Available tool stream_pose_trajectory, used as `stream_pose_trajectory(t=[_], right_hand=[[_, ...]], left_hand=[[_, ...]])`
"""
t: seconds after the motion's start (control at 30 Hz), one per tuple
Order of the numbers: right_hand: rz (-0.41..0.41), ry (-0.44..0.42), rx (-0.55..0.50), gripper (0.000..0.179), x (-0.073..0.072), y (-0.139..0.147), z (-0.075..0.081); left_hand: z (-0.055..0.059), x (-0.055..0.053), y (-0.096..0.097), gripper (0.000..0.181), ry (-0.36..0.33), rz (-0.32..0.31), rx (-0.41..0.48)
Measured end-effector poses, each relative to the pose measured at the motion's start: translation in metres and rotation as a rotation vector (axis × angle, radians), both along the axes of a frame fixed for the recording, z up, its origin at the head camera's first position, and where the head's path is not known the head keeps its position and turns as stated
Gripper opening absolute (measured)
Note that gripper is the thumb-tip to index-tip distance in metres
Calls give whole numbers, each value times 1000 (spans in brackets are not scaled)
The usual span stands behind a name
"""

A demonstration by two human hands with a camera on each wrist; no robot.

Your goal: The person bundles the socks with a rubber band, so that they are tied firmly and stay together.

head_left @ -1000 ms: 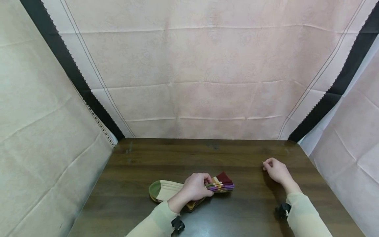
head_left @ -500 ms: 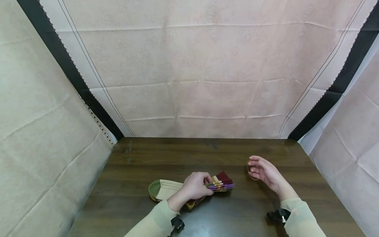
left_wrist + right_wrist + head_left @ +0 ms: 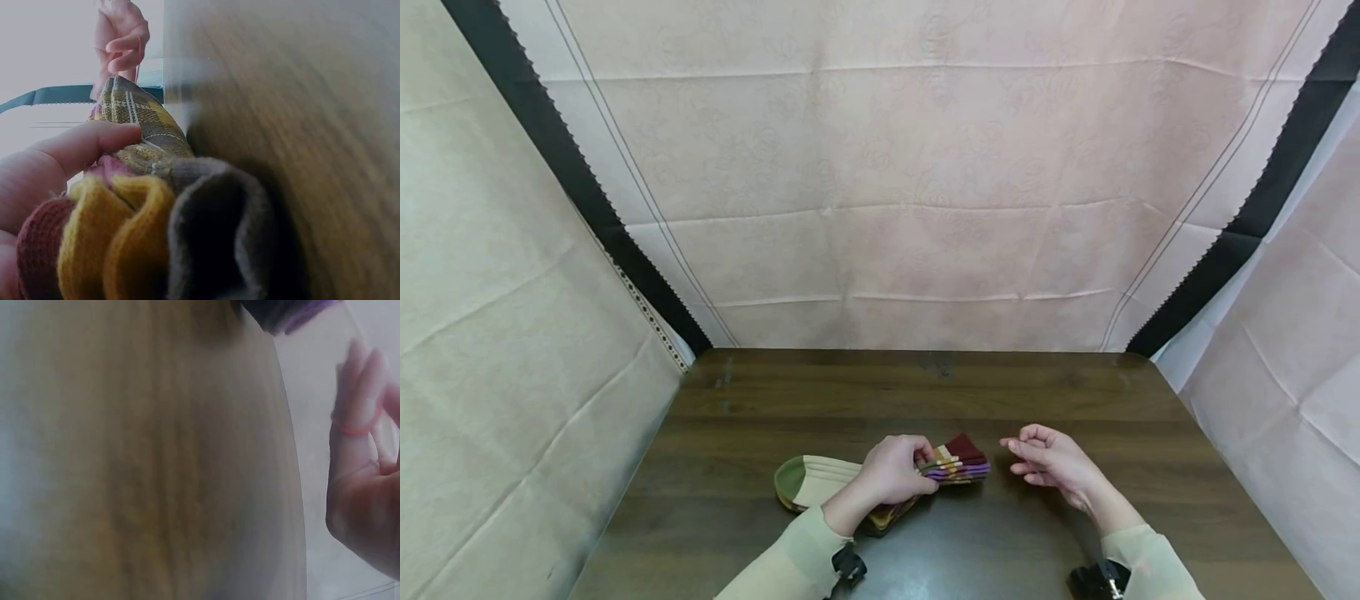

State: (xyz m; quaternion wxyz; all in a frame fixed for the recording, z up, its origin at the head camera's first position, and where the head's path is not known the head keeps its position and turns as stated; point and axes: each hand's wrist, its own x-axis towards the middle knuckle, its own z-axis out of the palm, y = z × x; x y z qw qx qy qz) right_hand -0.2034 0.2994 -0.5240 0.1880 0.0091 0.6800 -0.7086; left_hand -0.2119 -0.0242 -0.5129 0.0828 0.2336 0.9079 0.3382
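Note:
A bundle of folded socks (image 3: 960,463) lies on the table, with a cream and green end to the left and maroon, purple and olive layers to the right. My left hand (image 3: 889,477) grips the bundle across its middle, hiding that part. In the left wrist view, yellow, maroon and grey-brown knit folds of the socks (image 3: 119,231) bulge beside the thumb (image 3: 103,139). Just right of the bundle, my right hand (image 3: 1054,463) is raised with bent fingers. A thin red rubber band (image 3: 356,430) loops round those fingers in the right wrist view.
The brown wooden table (image 3: 820,392) ends at a pale cloth wall (image 3: 925,250) at the back. Further cloth walls with black edging (image 3: 1270,192) stand at both sides. Each wrist wears a small black camera (image 3: 848,563).
My right hand has come left from the table's right side toward the socks, turning and loosening its fingers. My left hand and the socks have stayed in place.

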Motion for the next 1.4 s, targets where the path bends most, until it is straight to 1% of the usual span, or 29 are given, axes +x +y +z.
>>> stream_pose_trajectory(t=[0.07,0.13,0.2,0.27,0.4,0.53,0.63,0.7,0.83,0.93,1.07,1.2,1.3,1.4], right_hand=[[11,-7,17,15,4,-3,0],[10,5,26,27,8,-8,-2],[6,36,50,38,11,-13,-4],[15,78,98,47,14,-20,-7],[73,155,210,62,18,-34,-10],[148,210,209,82,16,-50,-7],[195,271,218,93,13,-61,-4],[233,311,239,96,11,-68,-3],[296,342,279,100,9,-79,-2],[304,349,318,103,9,-85,-1],[295,374,374,101,8,-90,0],[292,418,438,98,7,-95,1],[296,447,474,95,5,-98,1],[313,470,487,93,3,-99,0]], left_hand=[[0,0,0,27,2,-1,1],[-1,0,0,27,6,-2,4],[-1,-1,0,27,9,-4,9],[-1,0,0,27,8,-7,12],[-1,1,0,26,11,-17,15],[-1,2,-2,23,21,-37,12],[1,3,-2,23,14,-60,9],[2,4,-2,23,9,-74,5],[3,4,-3,24,32,-104,-20],[4,4,-3,29,59,-131,-43],[3,4,-3,46,95,-161,-79],[1,3,-2,63,143,-187,-115],[-1,2,-1,61,167,-200,-124],[-2,2,-1,47,168,-187,-84]])
